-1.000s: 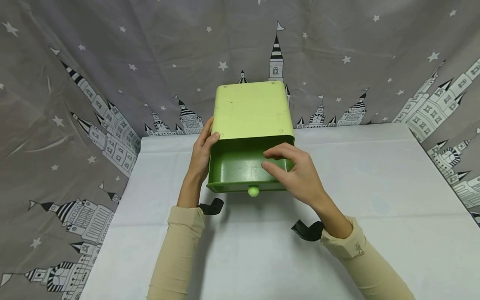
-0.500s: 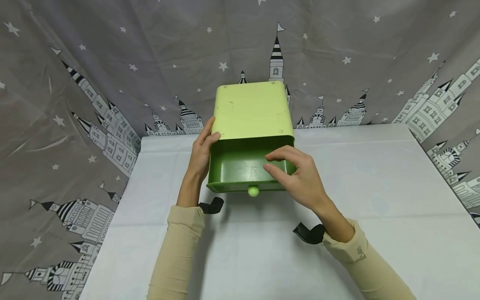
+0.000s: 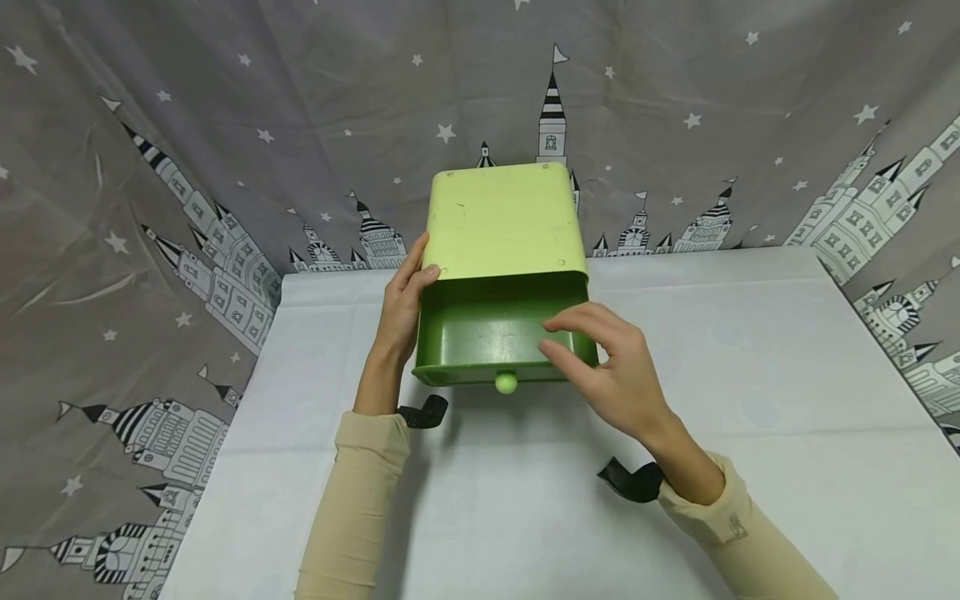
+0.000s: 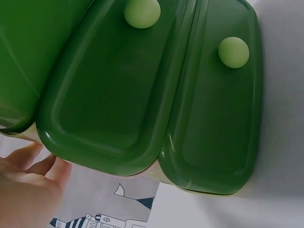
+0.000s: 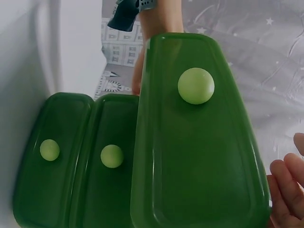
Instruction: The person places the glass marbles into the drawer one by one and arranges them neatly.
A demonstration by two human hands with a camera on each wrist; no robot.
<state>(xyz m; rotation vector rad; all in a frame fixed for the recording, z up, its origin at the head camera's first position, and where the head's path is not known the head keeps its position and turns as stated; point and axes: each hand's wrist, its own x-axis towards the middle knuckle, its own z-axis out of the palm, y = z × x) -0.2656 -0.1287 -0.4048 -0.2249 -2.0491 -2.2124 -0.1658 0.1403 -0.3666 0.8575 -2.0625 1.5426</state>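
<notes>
A small light green chest of drawers (image 3: 506,221) stands with its front toward me. Its dark green top drawer (image 3: 480,337) is pulled out, and a round light green knob (image 3: 507,383) sits on the drawer's front. The bare inside of the drawer shows. Two lower drawers, closed, appear in the left wrist view, the bottom one (image 4: 209,128) nearest the table. My left hand (image 3: 399,312) rests along the chest's left side, fingers straight, thumb at the top front corner. Bent loosely and holding nothing, my right hand (image 3: 618,371) hovers by the drawer's right edge.
White cloth covers the table (image 3: 750,358) under the chest. Behind it hangs a grey curtain (image 3: 337,92) printed with castles and stars. Black pieces, one (image 3: 422,412) at the left wrist and another (image 3: 632,481) at the right, stick out near the cuffs.
My right hand has moved right and a little toward me, uncovering more of the drawer's right side. The left hand, the chest and the drawer stay where they were.
</notes>
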